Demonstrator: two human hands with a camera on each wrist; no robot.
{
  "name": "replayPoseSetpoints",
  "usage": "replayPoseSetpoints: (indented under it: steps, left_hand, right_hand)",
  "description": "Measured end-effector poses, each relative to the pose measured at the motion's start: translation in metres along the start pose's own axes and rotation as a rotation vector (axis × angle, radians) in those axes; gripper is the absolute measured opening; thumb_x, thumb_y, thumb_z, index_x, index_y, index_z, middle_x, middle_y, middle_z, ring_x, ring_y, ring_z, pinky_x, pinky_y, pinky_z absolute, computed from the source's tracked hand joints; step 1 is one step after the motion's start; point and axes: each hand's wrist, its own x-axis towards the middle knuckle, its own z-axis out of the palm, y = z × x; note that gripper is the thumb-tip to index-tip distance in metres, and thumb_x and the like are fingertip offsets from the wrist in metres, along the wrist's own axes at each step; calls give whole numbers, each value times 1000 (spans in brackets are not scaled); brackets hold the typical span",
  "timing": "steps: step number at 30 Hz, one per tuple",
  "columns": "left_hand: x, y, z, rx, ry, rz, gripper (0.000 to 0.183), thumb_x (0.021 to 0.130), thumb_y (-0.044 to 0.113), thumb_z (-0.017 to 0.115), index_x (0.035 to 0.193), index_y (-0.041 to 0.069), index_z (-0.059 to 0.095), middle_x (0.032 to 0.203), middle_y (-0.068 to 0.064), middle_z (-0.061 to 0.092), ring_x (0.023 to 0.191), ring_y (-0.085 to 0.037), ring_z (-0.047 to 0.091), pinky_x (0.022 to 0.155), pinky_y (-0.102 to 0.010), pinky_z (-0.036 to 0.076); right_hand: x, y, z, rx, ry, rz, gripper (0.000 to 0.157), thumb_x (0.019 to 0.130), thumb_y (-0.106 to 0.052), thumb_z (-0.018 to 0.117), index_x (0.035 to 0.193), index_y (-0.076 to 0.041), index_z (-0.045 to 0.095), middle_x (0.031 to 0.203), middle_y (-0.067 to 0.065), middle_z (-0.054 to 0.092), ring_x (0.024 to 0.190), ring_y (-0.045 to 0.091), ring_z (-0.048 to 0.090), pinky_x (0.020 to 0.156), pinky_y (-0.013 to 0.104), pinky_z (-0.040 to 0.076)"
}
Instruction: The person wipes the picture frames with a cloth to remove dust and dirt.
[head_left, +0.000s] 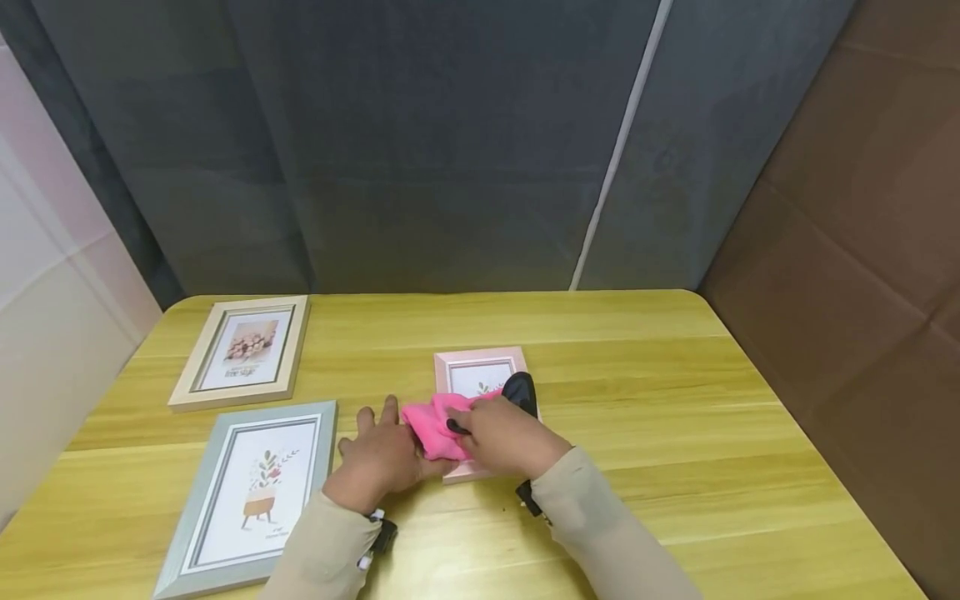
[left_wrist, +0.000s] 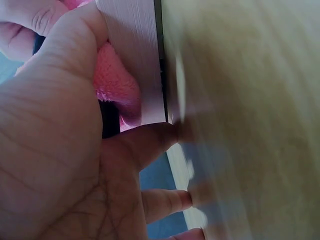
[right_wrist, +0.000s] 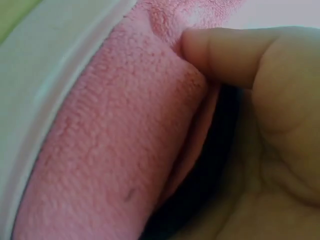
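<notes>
A pink picture frame [head_left: 482, 357] lies flat on the wooden table, its lower part mostly hidden under a fluffy pink cloth [head_left: 431, 429] and my hands. My right hand [head_left: 504, 435] grips the cloth, and the right wrist view shows the thumb pressing into its folded pile [right_wrist: 100, 135]. A dark, smooth piece [head_left: 521, 393] shows beside that hand; what it is I cannot tell. At the frame's left side, my left hand [head_left: 382, 457] has its fingers spread, fingertips on the table, with the thumb along the frame's edge [left_wrist: 135, 45].
A grey-green picture frame [head_left: 201, 500] with a plant print lies to the left. Behind it is a cream picture frame [head_left: 197, 354] with a flower print. Dark curtain [head_left: 450, 150] hangs behind the table [head_left: 637, 350], and brown fabric [head_left: 847, 233] hangs on the right.
</notes>
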Motion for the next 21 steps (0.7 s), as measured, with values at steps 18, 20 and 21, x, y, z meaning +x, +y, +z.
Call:
replayPoseSetpoints:
  steps: [18, 20, 21]
  left_hand:
    - [1, -2, -3, 26, -39, 31, 96, 75, 81, 59, 150, 23, 47, 153, -35, 26, 124, -56, 31, 79, -77, 39]
    - [1, -2, -4, 20, -34, 35, 97, 74, 81, 60, 151, 22, 46, 153, -36, 26, 123, -56, 32, 79, -77, 39]
    - [1, -2, -4, 14, -29, 43, 98, 74, 81, 60, 150, 21, 47, 152, -36, 27, 122, -56, 32, 80, -77, 38]
  right_hand:
    - [50, 23, -16, 265, -26, 188, 44, 105, -22, 51, 148, -14, 49, 134, 14, 60, 84, 20, 69, 74, 32, 57]
    - [44, 30, -21, 284, 21, 140, 42, 104, -21, 52, 145, -11, 52, 137, 12, 59, 109, 23, 65, 95, 37, 51]
    - [40, 34, -23, 292, 51, 117, 41, 104, -20, 52, 143, -10, 54, 138, 10, 59, 119, 23, 60, 102, 38, 45]
